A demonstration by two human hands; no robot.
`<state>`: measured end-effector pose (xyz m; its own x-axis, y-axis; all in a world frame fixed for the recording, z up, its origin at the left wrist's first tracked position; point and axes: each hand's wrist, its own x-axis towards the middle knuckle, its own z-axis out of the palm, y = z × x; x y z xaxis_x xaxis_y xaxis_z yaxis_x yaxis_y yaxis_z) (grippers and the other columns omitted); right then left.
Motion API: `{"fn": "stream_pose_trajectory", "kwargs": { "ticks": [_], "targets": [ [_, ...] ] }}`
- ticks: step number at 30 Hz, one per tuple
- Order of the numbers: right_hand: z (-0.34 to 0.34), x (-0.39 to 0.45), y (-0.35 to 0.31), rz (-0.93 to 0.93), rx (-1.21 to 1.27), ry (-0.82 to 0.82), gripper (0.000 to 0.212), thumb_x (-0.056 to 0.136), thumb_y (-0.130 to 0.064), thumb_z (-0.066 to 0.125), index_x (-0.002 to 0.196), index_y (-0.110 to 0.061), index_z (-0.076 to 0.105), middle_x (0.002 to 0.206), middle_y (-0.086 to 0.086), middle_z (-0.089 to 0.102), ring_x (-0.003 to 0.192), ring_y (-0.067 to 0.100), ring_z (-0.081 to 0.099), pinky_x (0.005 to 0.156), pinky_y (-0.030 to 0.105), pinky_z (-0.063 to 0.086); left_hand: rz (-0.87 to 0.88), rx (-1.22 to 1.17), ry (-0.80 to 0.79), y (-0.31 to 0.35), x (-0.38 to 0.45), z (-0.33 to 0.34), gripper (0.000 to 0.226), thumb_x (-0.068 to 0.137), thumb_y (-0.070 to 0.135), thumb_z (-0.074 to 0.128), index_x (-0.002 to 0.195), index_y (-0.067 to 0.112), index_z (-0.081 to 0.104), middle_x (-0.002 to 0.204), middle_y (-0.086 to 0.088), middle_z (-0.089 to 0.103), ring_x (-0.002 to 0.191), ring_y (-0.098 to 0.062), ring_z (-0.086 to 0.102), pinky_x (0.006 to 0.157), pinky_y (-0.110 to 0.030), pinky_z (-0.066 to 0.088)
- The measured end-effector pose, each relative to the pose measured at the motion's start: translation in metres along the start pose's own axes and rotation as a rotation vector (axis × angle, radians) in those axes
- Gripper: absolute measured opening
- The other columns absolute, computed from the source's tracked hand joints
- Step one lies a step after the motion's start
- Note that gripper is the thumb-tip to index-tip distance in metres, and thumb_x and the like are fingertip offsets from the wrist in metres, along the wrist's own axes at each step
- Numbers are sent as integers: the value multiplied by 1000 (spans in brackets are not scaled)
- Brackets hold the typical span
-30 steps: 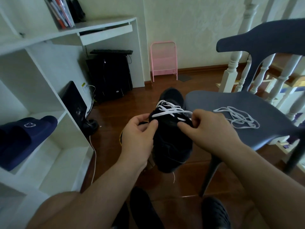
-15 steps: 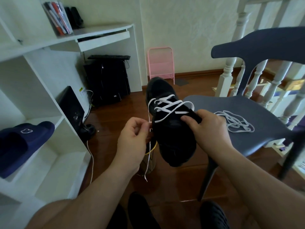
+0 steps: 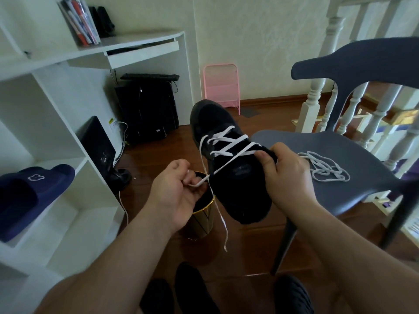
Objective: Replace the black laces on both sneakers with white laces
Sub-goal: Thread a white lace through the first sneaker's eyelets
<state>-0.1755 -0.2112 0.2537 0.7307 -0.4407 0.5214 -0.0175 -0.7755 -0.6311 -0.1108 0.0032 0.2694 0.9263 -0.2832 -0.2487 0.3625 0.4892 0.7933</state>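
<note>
You are holding the black sneaker (image 3: 229, 159) up in the air in front of you, toe pointing away, with your right hand (image 3: 288, 177) gripping its tongue end: the thumb is pressing on top and the fingers (image 3: 280, 148) are curling round the far side. The white lace (image 3: 226, 146) is crossing the eyelets in several rows just beyond your right thumb. Your left hand (image 3: 174, 193) is pinching one end of that lace between the thumb and the curled fingers (image 3: 181, 164), and the strand is running taut from the pinch up to the sneaker. The other end of the lace is hanging loose below the sneaker, between your two hands. Under your left fingers a gold and black can (image 3: 201, 218) is standing on the floor. To the right of your right hand, a second white lace (image 3: 326, 168) is lying in a loose heap on the seat of the grey chair (image 3: 353, 184)
</note>
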Motion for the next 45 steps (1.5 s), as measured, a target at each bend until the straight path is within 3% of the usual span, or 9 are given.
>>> {"fn": "stream_pose_trajectory", "kwargs": {
  "ticks": [6, 12, 15, 18, 22, 25, 33, 41, 45],
  "targets": [
    [-3, 3, -1, -109, -65, 37, 37, 103, -42, 54, 81, -13, 49, 70, -9, 46, 66, 20, 47, 57, 35, 29, 19, -302, 104, 24, 12, -12, 18, 113, 17, 40, 101, 14, 52, 59, 5, 32, 46, -8, 32, 66, -29, 50],
    [7, -9, -10, -157, -33, 33, 35, 104, -41, 52, 79, -21, 37, 70, -14, 38, 65, 14, 37, 59, 34, 21, 5, 354, -68, -8, -9, 11, 21, 108, 33, 56, 116, 14, 55, 67, 5, 56, 46, -6, 46, 49, -23, 39],
    [11, -16, -12, -237, 15, 28, 33, 105, -46, 48, 85, -20, 47, 79, -13, 47, 72, 12, 44, 61, 29, 27, 72, 423, -102, -19, -9, 14, 37, 99, 20, 72, 125, 14, 47, 106, -7, 73, 80, -14, 76, 71, -31, 62],
    [8, -20, -19, -141, 90, -70, 36, 105, -57, 38, 100, -27, 56, 90, -12, 62, 81, 10, 58, 64, 29, 37, 156, 531, -85, -21, -10, 12, 42, 94, -2, 70, 121, 20, 46, 121, -12, 69, 109, -24, 72, 88, -39, 60],
    [6, -17, -28, 130, 219, -234, 55, 83, -81, 30, 109, -35, 46, 90, -17, 63, 84, -2, 57, 63, 29, 40, 226, 784, -144, -19, -16, 9, 43, 87, 1, 66, 109, 31, 43, 105, -24, 64, 83, -27, 64, 69, -54, 56],
    [10, -17, -28, 170, 222, -298, 51, 91, -75, 41, 126, -37, 43, 93, -16, 64, 85, -2, 59, 65, 28, 45, 280, 987, -242, -30, -21, 7, 44, 87, 0, 64, 105, 33, 40, 70, 5, 55, 61, -16, 52, 56, -39, 45],
    [8, -11, -16, 234, 157, -389, 35, 103, -31, 49, 138, -36, 55, 83, -12, 64, 68, -2, 59, 50, 10, 40, -35, 452, -259, -18, -20, 14, 34, 91, -12, 44, 113, 13, 52, 57, 5, 48, 45, -8, 46, 43, -21, 36],
    [7, -7, -14, 312, 152, -222, 18, 105, -24, 38, 114, -23, 53, 94, -1, 61, 83, 12, 56, 61, 33, 40, -284, 101, -44, -25, -10, 11, 27, 101, 12, 53, 76, 18, 45, 63, 4, 32, 45, -7, 23, 39, -19, 17],
    [1, -3, -16, 273, 155, -181, 17, 105, -26, 39, 114, -22, 53, 92, -1, 62, 85, 16, 58, 66, 38, 41, -394, 86, 87, -26, -1, 6, 27, 108, 32, 52, 87, 16, 54, 62, 5, 32, 46, -7, 22, 37, -18, 15]
  ]
}}
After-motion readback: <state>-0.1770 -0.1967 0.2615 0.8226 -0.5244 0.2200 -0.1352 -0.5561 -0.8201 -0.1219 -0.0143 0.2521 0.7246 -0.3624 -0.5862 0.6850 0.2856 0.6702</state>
